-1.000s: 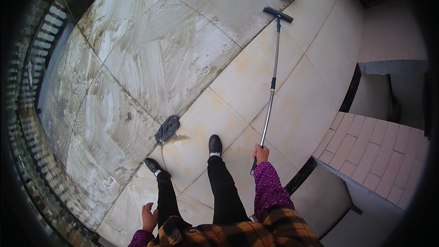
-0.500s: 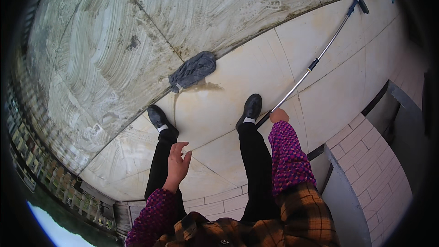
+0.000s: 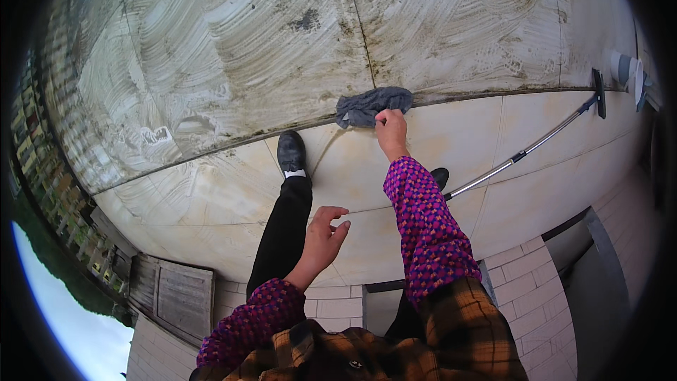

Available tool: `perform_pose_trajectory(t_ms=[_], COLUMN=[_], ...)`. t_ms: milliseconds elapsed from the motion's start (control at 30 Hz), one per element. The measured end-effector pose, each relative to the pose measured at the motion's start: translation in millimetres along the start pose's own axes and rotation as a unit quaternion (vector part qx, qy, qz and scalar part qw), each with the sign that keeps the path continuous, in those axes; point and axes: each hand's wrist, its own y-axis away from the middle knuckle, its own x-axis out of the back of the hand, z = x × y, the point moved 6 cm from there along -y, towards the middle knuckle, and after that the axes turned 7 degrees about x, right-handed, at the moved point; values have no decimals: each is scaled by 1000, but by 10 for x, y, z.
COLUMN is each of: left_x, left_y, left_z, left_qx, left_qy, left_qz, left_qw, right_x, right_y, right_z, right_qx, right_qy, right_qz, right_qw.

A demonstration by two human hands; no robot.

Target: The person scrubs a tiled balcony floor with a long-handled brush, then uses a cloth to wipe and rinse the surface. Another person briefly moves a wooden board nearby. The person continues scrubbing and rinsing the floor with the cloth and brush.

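Note:
A dark grey cloth [image 3: 374,104] lies crumpled on the seam between the dirty, streaked floor and the paler tiles. My right hand [image 3: 393,134] reaches out to the cloth's near edge and overlaps it in the picture. Its fingers are curled closed; I cannot tell whether they grip the cloth or are just above it. My left hand [image 3: 324,243] hangs in the air before my body, its fingers loosely bent and apart, with nothing in them. To the right, a long-handled squeegee [image 3: 518,157] lies across the pale tiles, its lower handle end by my right shoe.
My left shoe [image 3: 291,152] stands on the pale tiles; my right shoe [image 3: 440,178] is mostly hidden behind my sleeve. A grey and white object [image 3: 630,74] is beyond the squeegee head. A railing [image 3: 67,201] and weathered wooden panel [image 3: 182,293] are at left, brick-patterned walls [image 3: 529,286] below.
My right hand has moved away from the squeegee's handle end, forward to the cloth. The view has turned, so floor and cloth appear shifted. My left hand keeps its bent, apart fingers.

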Motion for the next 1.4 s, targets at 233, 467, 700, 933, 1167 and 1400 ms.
perform_pose_trajectory(t_ms=[233,467,700,933,1167,1400], left_x=[49,181,407,328,389,507], left_y=[-255,-529,-1086,-1095,-978,-994], left_z=[-1,784,921,1096,1410,1558], left_qx=[151,88,-16,14,85,99], left_qy=[361,658,723,671,761,757], left_qz=[-50,-160,-170,-157,-204,-190], left_qw=[919,730,669,724,610,617], right_x=[1190,1768,1800,1346,1224,1664], right_y=[639,1324,960,-571,-561,-638], right_z=[-1594,-3284,-3187,-2243,-2362,-2835], right_qx=[219,294,137,-85,-128,85], right_qy=[-38,-53,-143,-253,-612,-364], right_qz=[-10,-73,-24,-82,-175,-220], right_qw=[975,952,980,960,761,901])
